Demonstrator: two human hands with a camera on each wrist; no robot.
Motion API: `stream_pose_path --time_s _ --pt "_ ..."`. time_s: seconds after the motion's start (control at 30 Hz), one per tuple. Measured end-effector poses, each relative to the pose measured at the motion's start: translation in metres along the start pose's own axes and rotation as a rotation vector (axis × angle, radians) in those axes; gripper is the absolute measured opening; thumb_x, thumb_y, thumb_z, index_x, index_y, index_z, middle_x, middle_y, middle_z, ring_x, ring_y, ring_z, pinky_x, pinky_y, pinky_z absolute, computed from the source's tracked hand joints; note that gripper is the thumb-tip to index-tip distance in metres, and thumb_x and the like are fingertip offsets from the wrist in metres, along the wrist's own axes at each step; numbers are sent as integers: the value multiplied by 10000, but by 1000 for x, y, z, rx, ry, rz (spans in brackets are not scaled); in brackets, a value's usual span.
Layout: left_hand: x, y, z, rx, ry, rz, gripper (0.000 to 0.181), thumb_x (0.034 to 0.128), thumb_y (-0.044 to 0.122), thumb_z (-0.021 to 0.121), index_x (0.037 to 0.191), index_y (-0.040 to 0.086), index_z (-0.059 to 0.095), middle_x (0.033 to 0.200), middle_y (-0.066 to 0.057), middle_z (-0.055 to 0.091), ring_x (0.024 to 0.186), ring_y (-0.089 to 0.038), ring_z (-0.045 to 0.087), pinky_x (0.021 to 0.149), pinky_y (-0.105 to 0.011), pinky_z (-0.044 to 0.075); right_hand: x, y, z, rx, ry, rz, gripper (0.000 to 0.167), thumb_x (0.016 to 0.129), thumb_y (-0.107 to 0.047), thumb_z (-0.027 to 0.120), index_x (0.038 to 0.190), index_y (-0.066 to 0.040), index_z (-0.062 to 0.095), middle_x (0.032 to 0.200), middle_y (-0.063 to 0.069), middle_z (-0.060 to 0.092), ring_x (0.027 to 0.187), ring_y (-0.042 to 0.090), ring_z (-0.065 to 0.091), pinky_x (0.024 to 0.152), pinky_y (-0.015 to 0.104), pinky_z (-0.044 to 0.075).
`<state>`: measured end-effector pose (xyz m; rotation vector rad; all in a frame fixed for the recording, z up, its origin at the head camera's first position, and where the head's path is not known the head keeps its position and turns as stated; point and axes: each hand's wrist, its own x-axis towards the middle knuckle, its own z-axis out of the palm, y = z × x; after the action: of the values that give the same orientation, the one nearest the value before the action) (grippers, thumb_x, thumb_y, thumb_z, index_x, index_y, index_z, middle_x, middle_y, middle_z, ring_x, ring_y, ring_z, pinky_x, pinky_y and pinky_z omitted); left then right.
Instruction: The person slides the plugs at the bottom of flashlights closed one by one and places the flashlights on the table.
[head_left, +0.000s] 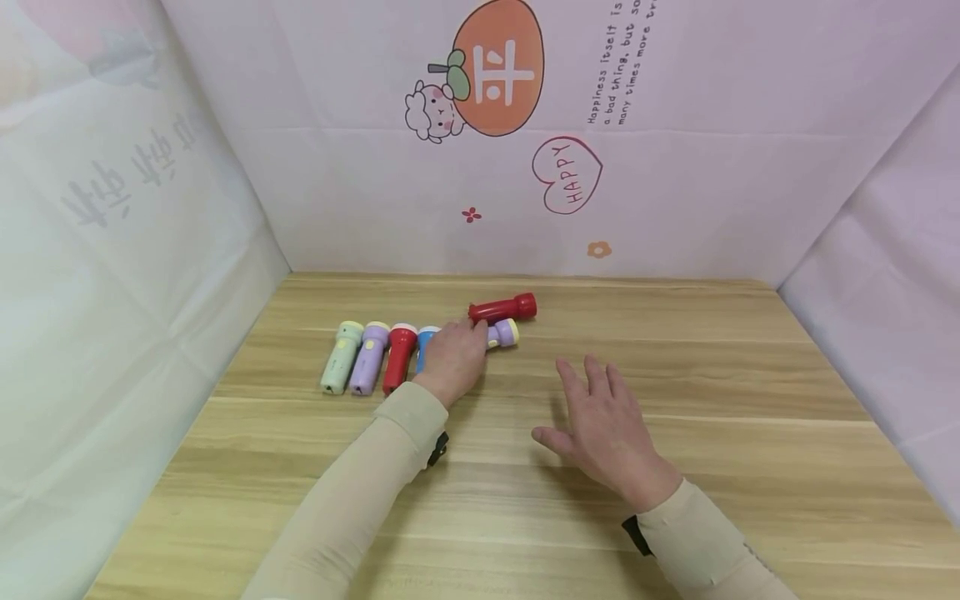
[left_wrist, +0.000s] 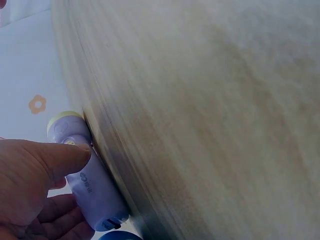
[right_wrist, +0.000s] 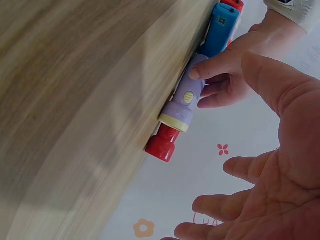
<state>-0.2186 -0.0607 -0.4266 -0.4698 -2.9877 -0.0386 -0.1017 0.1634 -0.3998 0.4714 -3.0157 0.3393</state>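
Note:
My left hand [head_left: 456, 360] grips a purple flashlight [head_left: 505, 333] with a yellow rim. In the left wrist view, the thumb lies across the body of this purple flashlight [left_wrist: 95, 192] and the fingers curl behind it. Just beyond lies a red flashlight [head_left: 504, 309], its head pointing right. Left of the hand, a blue flashlight [head_left: 424, 343] is partly hidden by it. My right hand [head_left: 609, 433] hovers over the table with fingers spread, holding nothing.
A mint flashlight [head_left: 342, 358], another purple flashlight [head_left: 370, 360] and another red flashlight [head_left: 401, 358] lie side by side at the left of the wooden table [head_left: 480, 517]. Printed white cloth [head_left: 360, 200] rises behind the table and along both sides.

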Motion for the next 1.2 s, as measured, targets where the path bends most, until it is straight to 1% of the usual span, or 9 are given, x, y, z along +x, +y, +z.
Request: stream_pose_path --time_s 0.13,0.3,0.4,0.57,0.73,0.9,1.0,1.2 --pt "1 0 2 22 -5 3 318 1056 183 576 1353 73 607 1129 -121 705 886 -271 640 753 -398 589 0 0 0 2 1 3 984 874 -569 785 1585 -30 370 1568 394 350 1458 613 308 1156 716 310" --pt "1 0 3 49 8 12 215 1042 180 597 1223 76 648 1066 -118 709 862 -263 618 741 -393 579 1 0 0 0 -2 1 982 873 -572 782 1581 -29 373 1564 393 357 1460 607 311 1165 708 304" --pt "0 1 3 46 7 11 192 1032 189 623 1179 72 663 1057 -113 701 868 -258 607 752 -391 579 1 -1 0 5 -1 4 980 869 -570 786 1579 -31 378 1562 393 360 1459 610 310 1158 713 310" --pt "-1 2 4 32 0 7 187 1036 166 621 1186 65 667 1054 -116 692 868 -261 615 743 -399 586 1 -1 0 -5 3 1 987 863 -576 790 1577 -28 384 1560 392 365 1455 603 325 1160 706 315" --pt "-1 2 4 19 18 8 150 1030 115 614 1156 55 670 1044 -132 697 861 -278 638 727 -420 591 1 -1 0 -13 5 -1 992 862 -577 791 1579 -28 382 1559 390 366 1456 597 329 1168 699 310" --pt "0 3 5 17 27 7 131 1015 117 631 1124 54 669 1012 -138 702 849 -280 642 729 -423 591 1 -1 0 -13 12 -7 991 859 -571 797 1574 -21 384 1552 397 371 1455 596 331 1169 696 310" --pt "1 4 5 19 29 0 128 1017 108 617 1119 51 670 1008 -146 705 857 -287 649 730 -435 595 0 -1 0 -15 18 -12 989 859 -570 797 1570 -16 389 1548 400 373 1450 598 337 1162 699 319" --pt "2 6 6 17 20 -17 139 1019 120 618 1130 51 665 998 -145 723 848 -280 642 726 -426 593 0 -1 0 -21 19 -17 986 861 -572 795 1566 -11 394 1546 402 376 1446 600 343 1161 695 324"
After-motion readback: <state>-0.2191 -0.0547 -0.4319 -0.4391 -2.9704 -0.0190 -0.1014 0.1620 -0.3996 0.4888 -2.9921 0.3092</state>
